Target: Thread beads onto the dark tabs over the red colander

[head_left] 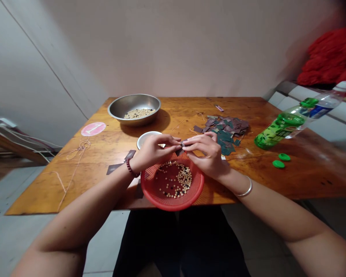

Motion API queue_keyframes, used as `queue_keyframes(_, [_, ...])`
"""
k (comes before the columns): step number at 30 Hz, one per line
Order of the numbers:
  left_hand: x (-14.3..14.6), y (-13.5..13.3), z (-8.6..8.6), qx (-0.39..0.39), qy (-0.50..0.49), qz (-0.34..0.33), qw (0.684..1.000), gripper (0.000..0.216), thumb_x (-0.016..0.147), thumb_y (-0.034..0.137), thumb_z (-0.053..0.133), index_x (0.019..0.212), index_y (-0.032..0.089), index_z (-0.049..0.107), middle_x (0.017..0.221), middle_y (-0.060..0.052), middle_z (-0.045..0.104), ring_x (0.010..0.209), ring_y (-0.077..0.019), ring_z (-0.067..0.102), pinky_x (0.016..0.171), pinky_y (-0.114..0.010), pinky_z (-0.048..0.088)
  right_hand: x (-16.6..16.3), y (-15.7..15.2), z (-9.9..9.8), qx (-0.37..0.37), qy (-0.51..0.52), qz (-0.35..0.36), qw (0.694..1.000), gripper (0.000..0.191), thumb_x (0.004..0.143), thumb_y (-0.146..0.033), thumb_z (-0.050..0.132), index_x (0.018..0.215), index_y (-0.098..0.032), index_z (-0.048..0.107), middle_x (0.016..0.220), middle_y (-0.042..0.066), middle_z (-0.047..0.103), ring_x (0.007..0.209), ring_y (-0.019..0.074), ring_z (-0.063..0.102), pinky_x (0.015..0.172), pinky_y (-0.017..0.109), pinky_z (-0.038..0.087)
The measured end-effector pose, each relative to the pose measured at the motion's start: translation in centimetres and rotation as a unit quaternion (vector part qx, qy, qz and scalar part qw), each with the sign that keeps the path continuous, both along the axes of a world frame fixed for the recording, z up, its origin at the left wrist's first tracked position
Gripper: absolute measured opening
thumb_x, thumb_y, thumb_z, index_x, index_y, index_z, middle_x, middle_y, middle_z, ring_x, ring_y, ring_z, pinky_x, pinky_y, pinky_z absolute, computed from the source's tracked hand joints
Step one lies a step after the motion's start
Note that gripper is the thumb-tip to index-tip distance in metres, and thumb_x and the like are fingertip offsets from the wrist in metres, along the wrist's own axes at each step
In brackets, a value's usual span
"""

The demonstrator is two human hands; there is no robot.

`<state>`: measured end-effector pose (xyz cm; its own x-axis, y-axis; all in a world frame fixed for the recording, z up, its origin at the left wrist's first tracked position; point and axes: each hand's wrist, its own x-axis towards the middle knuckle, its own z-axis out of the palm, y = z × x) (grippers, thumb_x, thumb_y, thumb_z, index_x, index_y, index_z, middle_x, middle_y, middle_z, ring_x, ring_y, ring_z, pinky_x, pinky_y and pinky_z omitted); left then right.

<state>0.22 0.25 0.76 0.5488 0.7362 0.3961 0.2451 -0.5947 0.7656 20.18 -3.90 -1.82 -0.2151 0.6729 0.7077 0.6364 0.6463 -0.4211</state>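
Observation:
Above the far rim of a red plastic basket (pixel 173 206), my left hand (pixel 158 151) and my right hand (pixel 204 152) meet, fingertips nearly touching. Both pinch a small dark brown piece (pixel 179 151), perhaps with a bead at it, too small to make out. Pale and dark beads (pixel 184 179) lie in the basket, mostly to its right side. Partly hidden behind my left hand is a white bowl (pixel 145 137). Dark flat pieces (pixel 115 168) lie on the table beside my left wrist.
A steel bowl (pixel 115 115) with beads stands at the back left. Brown and green scraps (pixel 226 132) are heaped right of centre. Two bottles, one a green bottle (pixel 279 129), and green caps (pixel 278 164) are at right. Loose string (pixel 72 177) trails near a pink disc (pixel 93 129) on the wooden table (pixel 40 194).

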Motion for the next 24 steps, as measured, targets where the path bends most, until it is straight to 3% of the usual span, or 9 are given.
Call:
queue_keyframes(4, [-0.2, 0.3, -0.2, -0.144, -0.043, -0.056, 0.987, 0.026, 0.076, 0.036, 0.068, 0.086, 0.012, 0.063, 0.082, -0.008, 0.071, 0.069, -0.0137, 0.067, 0.060, -0.023, 0.055, 0.2, -0.3, -0.3, 0.001, -0.009, 0.016, 1.000, 0.010, 0.078, -0.024, 0.062, 0.079, -0.030, 0.070, 0.098, -0.003, 0.072, 0.101, 0.0219, 0.062, 0.104, 0.047, 0.023])
queue_keyframes(6, [-0.2, 0.4, -0.3, -0.161, -0.042, -0.049, 0.985, 0.027, 0.078, 0.037, 0.066, 0.086, 0.012, 0.061, 0.081, -0.008, 0.071, 0.068, -0.0136, 0.066, 0.057, -0.022, 0.053, 0.1, -0.2, -0.4, -0.008, -0.002, 0.015, 1.000, 0.013, 0.077, -0.021, 0.061, 0.077, -0.031, 0.070, 0.097, -0.002, 0.071, 0.103, 0.0231, 0.061, 0.104, 0.048, 0.024])
queue_keyframes(8, [-0.2, 0.5, -0.4, -0.107, -0.026, -0.014, 0.994, 0.026, 0.079, 0.037, 0.064, 0.083, 0.012, 0.061, 0.082, -0.008, 0.071, 0.070, -0.0137, 0.066, 0.059, -0.023, 0.053, 0.1, 0.0, -0.3, -0.009, 0.035, 0.010, 0.999, 0.017, 0.077, -0.019, 0.057, 0.075, -0.030, 0.070, 0.099, -0.001, 0.070, 0.104, 0.0236, 0.060, 0.103, 0.048, 0.029])
queue_keyframes(10, [-0.2, 0.4, -0.5, 0.003, 0.020, 0.035, 0.999, 0.021, 0.080, 0.034, 0.063, 0.079, 0.013, 0.063, 0.078, -0.005, 0.070, 0.070, -0.0121, 0.064, 0.061, -0.022, 0.051, 0.1, 0.4, -0.2, -0.015, 0.099, 0.004, 0.995, 0.021, 0.079, -0.017, 0.051, 0.080, -0.027, 0.070, 0.106, 0.001, 0.068, 0.107, 0.0232, 0.058, 0.099, 0.046, 0.036])
queue_keyframes(14, [-0.1, -0.1, -0.6, 0.191, 0.118, 0.063, 0.972, 0.014, 0.083, 0.027, 0.057, 0.077, 0.018, 0.066, 0.075, -0.001, 0.068, 0.065, -0.0086, 0.059, 0.060, -0.019, 0.045, 0.1, 1.4, 0.2, -0.100, 0.164, 0.040, 0.980, 0.028, 0.084, -0.023, 0.049, 0.107, -0.022, 0.064, 0.115, 0.006, 0.064, 0.106, 0.0209, 0.059, 0.090, 0.037, 0.046])
queue_keyframes(16, [-0.1, -0.3, -0.6, 0.239, 0.120, 0.074, 0.961, 0.013, 0.084, 0.025, 0.056, 0.079, 0.018, 0.066, 0.079, -0.002, 0.069, 0.066, -0.0089, 0.059, 0.061, -0.020, 0.045, 0.0, 1.5, 0.3, -0.154, 0.132, 0.049, 0.978, 0.026, 0.084, -0.029, 0.052, 0.105, -0.020, 0.065, 0.102, 0.006, 0.069, 0.091, 0.0188, 0.064, 0.082, 0.032, 0.049])
queue_keyframes(20, [-0.2, -0.4, -0.6, 0.310, 0.093, 0.133, 0.937, 0.013, 0.085, 0.023, 0.054, 0.080, 0.018, 0.065, 0.086, -0.003, 0.070, 0.075, -0.0112, 0.062, 0.070, -0.023, 0.048, -0.6, 1.0, 0.2, -0.172, 0.053, -0.004, 0.984, 0.020, 0.082, -0.031, 0.057, 0.091, -0.018, 0.069, 0.079, 0.003, 0.071, 0.066, 0.0153, 0.061, 0.063, 0.027, 0.046])
queue_keyframes(24, [-0.4, -0.4, -0.7, 0.348, 0.116, 0.091, 0.926, 0.013, 0.086, 0.020, 0.052, 0.086, 0.019, 0.064, 0.091, -0.003, 0.070, 0.079, -0.0115, 0.064, 0.073, -0.024, 0.049, -0.8, 0.8, 0.0, -0.188, 0.076, 0.037, 0.978, 0.026, 0.083, -0.035, 0.056, 0.099, -0.018, 0.067, 0.086, 0.004, 0.071, 0.072, 0.0157, 0.063, 0.064, 0.026, 0.046])
